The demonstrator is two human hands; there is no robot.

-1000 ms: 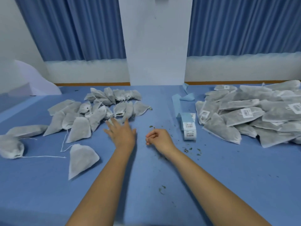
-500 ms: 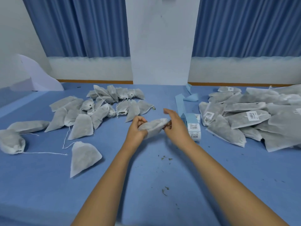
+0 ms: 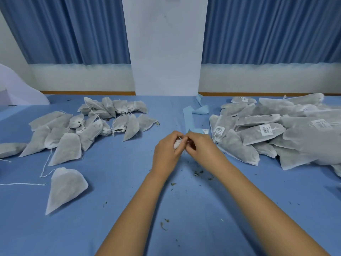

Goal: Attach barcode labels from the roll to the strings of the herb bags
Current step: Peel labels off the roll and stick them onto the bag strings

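Note:
My left hand (image 3: pixel 167 153) and my right hand (image 3: pixel 202 147) meet at the table's middle, both curled round one white herb bag (image 3: pixel 178 144), which shows only as a small patch between the fingers. Its string is not visible. The label roll (image 3: pixel 200 130) with its blue backing strip lies just behind my right hand, mostly hidden. A pile of unlabelled herb bags (image 3: pixel 88 128) lies at the left. A pile of labelled herb bags (image 3: pixel 267 130) with barcode stickers lies at the right.
A single herb bag (image 3: pixel 65 187) with a loose string lies near left on the blue table (image 3: pixel 203 218). Loose blue backing paper (image 3: pixel 200 109) sits behind the roll. Herb crumbs (image 3: pixel 198 172) are scattered in front of my hands. A wall and blue curtains stand behind the table.
My left hand picked a bag from the left pile and brought it to the middle. Both hands have now closed together round it, closer than half a second ago.

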